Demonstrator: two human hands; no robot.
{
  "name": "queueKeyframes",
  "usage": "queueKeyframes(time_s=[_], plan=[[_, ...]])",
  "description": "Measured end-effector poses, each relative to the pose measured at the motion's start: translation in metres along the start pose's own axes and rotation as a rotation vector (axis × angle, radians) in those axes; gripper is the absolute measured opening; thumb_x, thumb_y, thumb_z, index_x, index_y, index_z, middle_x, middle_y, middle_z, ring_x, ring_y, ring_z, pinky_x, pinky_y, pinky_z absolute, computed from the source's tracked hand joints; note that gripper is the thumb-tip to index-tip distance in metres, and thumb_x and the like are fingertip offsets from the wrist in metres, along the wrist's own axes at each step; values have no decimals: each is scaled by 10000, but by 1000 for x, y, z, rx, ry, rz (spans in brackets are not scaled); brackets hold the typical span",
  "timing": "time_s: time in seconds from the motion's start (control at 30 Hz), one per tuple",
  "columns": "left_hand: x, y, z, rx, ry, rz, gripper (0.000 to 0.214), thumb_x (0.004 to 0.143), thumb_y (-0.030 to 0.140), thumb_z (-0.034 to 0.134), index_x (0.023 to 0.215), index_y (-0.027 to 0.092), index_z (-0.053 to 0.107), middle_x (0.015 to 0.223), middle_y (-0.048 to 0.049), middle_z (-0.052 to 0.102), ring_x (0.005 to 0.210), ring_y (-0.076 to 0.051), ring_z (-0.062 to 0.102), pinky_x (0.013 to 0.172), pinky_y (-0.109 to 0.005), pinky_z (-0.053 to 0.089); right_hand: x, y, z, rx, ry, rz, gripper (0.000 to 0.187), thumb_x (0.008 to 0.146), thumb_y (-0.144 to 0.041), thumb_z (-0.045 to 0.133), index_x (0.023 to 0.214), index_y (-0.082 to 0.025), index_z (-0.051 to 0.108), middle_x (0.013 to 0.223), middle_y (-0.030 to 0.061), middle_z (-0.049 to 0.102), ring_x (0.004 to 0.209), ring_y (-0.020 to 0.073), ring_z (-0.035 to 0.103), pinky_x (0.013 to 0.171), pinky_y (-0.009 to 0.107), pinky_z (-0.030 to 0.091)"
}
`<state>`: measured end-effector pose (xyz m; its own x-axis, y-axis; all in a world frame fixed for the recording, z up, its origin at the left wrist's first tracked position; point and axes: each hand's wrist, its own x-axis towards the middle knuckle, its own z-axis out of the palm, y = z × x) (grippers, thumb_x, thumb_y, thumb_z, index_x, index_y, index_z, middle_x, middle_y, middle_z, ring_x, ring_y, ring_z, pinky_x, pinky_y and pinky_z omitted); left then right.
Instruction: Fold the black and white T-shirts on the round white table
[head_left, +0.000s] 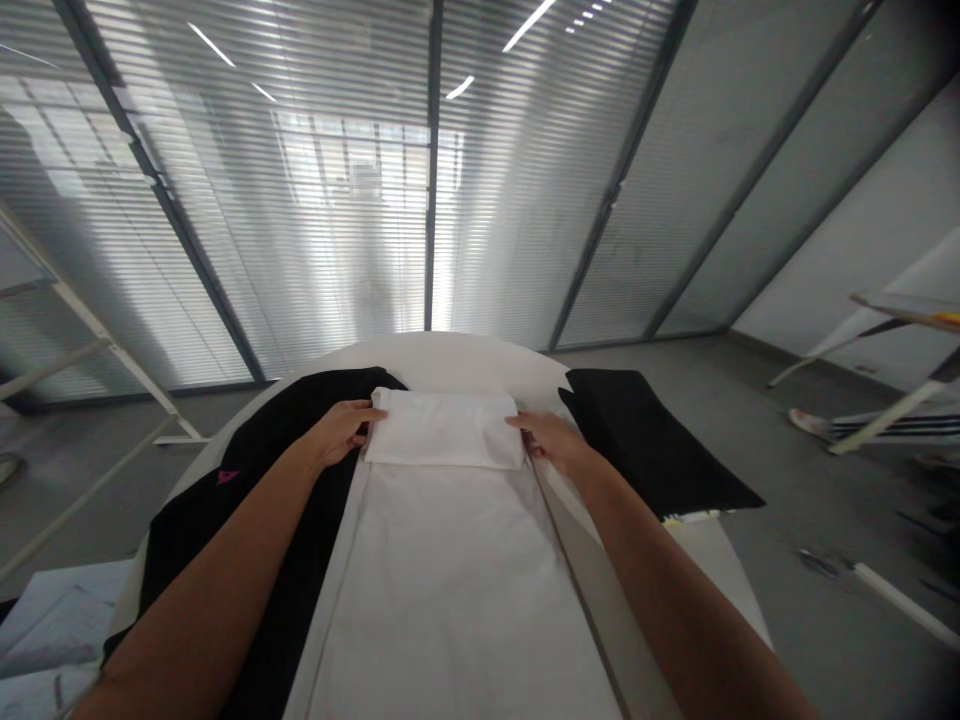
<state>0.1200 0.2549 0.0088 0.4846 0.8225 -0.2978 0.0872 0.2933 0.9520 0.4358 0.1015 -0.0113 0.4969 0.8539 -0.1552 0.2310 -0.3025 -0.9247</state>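
A long white cloth [450, 580] runs down the middle of the view, its far end folded over into a flat band. At the left edge of that fold, my left hand [349, 430] pinches the fabric, thumb on top. My right hand [547, 438] grips the fold's right edge in the same manner. Dark fabric [277, 480] with a small pink mark lies beneath my left forearm. To the right rests a folded black cloth [652, 440] that overhangs the table edge. The fingers under the white cloth are partly hidden.
All this lies on a rounded white table [450, 350]. Behind it stand glass panels with blinds [360, 230]. A metal frame [112, 350] is at the left, with papers [67, 620] below. Another table [907, 310] and a person's foot [810, 423] are at the right.
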Motion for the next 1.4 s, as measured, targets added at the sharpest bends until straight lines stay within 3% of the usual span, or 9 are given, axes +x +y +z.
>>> queueKeyframes(time_s=[0.1,0.2,0.37,0.47,0.6,0.73,0.87,1.13,1.4], plan=[[0,2,-2,40,11,-35,327,617,244,818,906,140,706,928,-64,656,661,-118,580,370,-155,341,-3,-4,1,12,-79,105,288,671,-339,706,934,-222,714,873,52,732,735,195,638,550,255,440],[-1,4,-3,82,11,-41,427,612,270,831,992,142,687,915,-55,648,633,-112,571,366,-155,366,-5,-6,4,53,-92,56,284,674,-277,686,954,-236,705,976,35,734,829,199,655,614,253,470],[-7,7,-4,76,-71,-44,552,600,245,842,1108,180,635,1078,-98,657,789,-183,649,503,-230,540,-8,-10,6,29,-70,58,324,707,-257,654,1029,-227,681,884,17,715,621,131,580,491,208,382],[-8,8,-3,41,-84,-49,553,607,223,838,1109,198,610,1072,-90,653,784,-191,654,520,-266,574,-10,-13,6,10,-52,76,341,722,-258,657,1062,-230,667,847,12,694,564,107,528,458,193,358],[-6,7,-1,-9,-74,-40,505,617,184,824,1064,203,590,1004,-69,646,745,-193,653,506,-308,598,-11,-16,6,46,-46,96,350,726,-254,661,1076,-243,649,913,20,688,610,110,558,478,191,431],[-7,7,0,-56,-69,-4,473,625,139,797,1041,207,582,1032,-59,633,822,-233,664,556,-416,627,-11,-16,7,132,-38,68,384,677,-242,714,1054,-229,639,839,20,653,566,102,518,458,212,491],[-7,8,0,-89,-66,76,450,637,124,780,1035,209,588,1015,-42,625,809,-224,664,557,-450,630,-12,-18,6,262,-40,1,373,656,-224,737,1013,-220,629,949,62,661,704,173,605,450,267,548],[-6,10,4,-194,-74,330,420,621,105,787,1003,175,627,1017,-47,656,886,-223,660,695,-459,631,-10,-20,3,392,7,-167,304,653,-286,731,923,-234,600,989,26,653,899,214,637,669,367,596],[-12,11,8,-305,-120,397,529,517,53,801,1023,154,681,963,-50,698,934,-252,658,846,-487,565,-7,-14,-2,587,-29,-226,417,547,-174,701,961,-204,655,955,30,702,930,245,646,836,424,548]])
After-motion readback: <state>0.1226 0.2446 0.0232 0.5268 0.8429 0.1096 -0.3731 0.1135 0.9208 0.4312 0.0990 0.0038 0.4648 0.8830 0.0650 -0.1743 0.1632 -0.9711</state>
